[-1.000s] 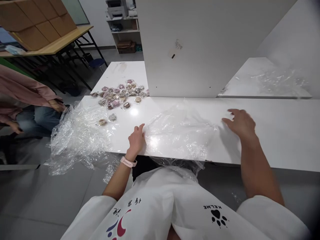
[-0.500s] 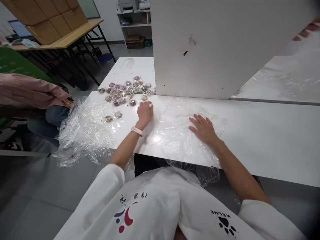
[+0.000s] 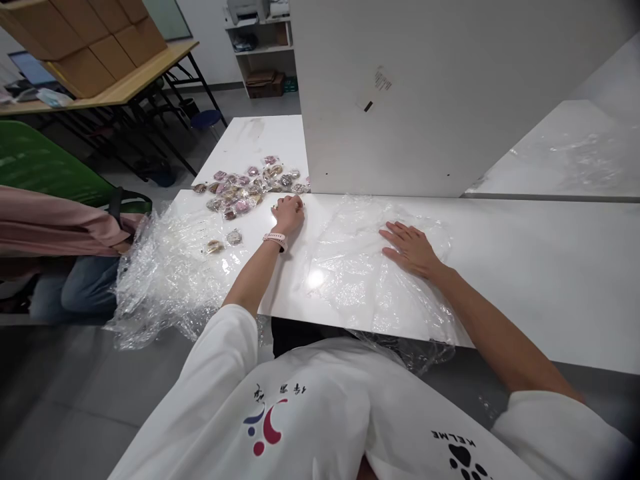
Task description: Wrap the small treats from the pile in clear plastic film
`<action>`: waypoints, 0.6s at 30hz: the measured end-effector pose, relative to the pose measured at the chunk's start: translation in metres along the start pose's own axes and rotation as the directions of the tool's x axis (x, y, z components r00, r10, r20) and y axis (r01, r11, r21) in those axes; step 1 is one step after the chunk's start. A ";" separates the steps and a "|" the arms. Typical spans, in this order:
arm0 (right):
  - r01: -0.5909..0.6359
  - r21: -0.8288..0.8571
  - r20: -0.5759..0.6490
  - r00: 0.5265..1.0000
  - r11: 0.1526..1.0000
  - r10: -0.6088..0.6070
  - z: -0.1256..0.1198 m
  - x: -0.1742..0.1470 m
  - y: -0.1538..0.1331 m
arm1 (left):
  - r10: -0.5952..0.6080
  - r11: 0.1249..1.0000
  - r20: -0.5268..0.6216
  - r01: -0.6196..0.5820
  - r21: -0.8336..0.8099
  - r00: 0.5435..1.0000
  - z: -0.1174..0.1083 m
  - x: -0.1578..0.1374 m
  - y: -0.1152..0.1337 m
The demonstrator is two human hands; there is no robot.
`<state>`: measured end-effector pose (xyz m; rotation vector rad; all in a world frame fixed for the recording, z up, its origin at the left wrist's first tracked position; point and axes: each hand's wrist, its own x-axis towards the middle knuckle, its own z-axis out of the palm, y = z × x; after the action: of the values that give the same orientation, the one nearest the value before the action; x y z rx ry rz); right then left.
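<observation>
- Presently I have the right hand (image 3: 411,252) palm down on a clear plastic sheet (image 3: 350,267), its fingers stretched out and slightly apart, pointing toward the left hand.
- My left hand (image 3: 289,217) sits at the lower right edge of a cluster of small wrapped packets (image 3: 240,193), just left of the sheet. Its fingers are curled downward; from this view I cannot tell whether they are clamped on a packet or only resting beside one.
- I see the sheet lying wrinkled on the white tabletop (image 3: 540,267), its near part hanging over the front edge beside the white shirt (image 3: 320,413). A bright light reflection shows near its left side.
- The packets, in pink, brown and greyish tones, lie crowded together toward the far left, in front of a bare, lightly smudged patch. I cannot read what is inside them.
- Two of them lie apart from the cluster, nearer to me: a brownish packet (image 3: 215,247) and a greyish packet (image 3: 234,237) just beside it.
- Left of these I have a crumpled heap of clear plastic (image 3: 165,280), spilling over the tabletop's edge.
- A pale pink wristband (image 3: 275,239) circles the left wrist.
- Straight ahead, I face a tall white panel (image 3: 400,140) bearing a small label (image 3: 383,79).
- At far left, I make out another person's pink sleeve (image 3: 55,217) near a green chair (image 3: 45,160).
</observation>
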<state>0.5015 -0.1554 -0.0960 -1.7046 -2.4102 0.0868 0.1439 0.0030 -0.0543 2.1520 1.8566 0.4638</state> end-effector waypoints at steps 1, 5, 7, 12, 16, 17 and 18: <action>0.016 0.010 0.010 1.000 1.000 -0.016 -0.001 0.002 0.004 | 0.051 0.999 -0.008 -0.051 0.007 0.999 -0.001 -0.006 -0.002; 0.054 0.039 0.023 0.998 0.998 -0.055 -0.001 0.011 0.017 | 0.119 0.993 -0.054 -0.117 0.027 0.992 -0.009 -0.034 -0.023; 0.062 0.043 0.017 0.998 0.997 -0.063 0.000 0.013 0.020 | 0.061 0.998 -0.098 -0.061 0.000 0.993 -0.016 -0.047 -0.032; 0.060 0.027 -0.003 0.998 0.998 -0.060 0.000 0.012 0.018 | 0.083 0.964 -0.236 -0.138 -0.226 0.968 -0.035 -0.079 0.000; 0.025 0.009 -0.105 0.994 1.000 -0.024 -0.001 0.011 0.013 | 0.513 0.774 -0.196 -0.549 -0.317 0.836 -0.013 -0.130 0.084; 0.006 0.004 -0.156 0.988 1.000 -0.005 -0.003 0.010 0.011 | 0.604 0.731 -0.120 -0.608 -0.310 0.788 -0.001 -0.145 0.104; -0.013 -0.002 -0.205 0.979 1.000 0.012 -0.005 0.009 0.008 | 0.669 0.706 -0.033 -0.648 -0.286 0.743 0.013 -0.158 0.120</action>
<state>0.5071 -0.1443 -0.0916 -1.6426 -2.2514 -0.0874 0.2371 -0.1714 -0.0295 2.5254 0.8376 0.7217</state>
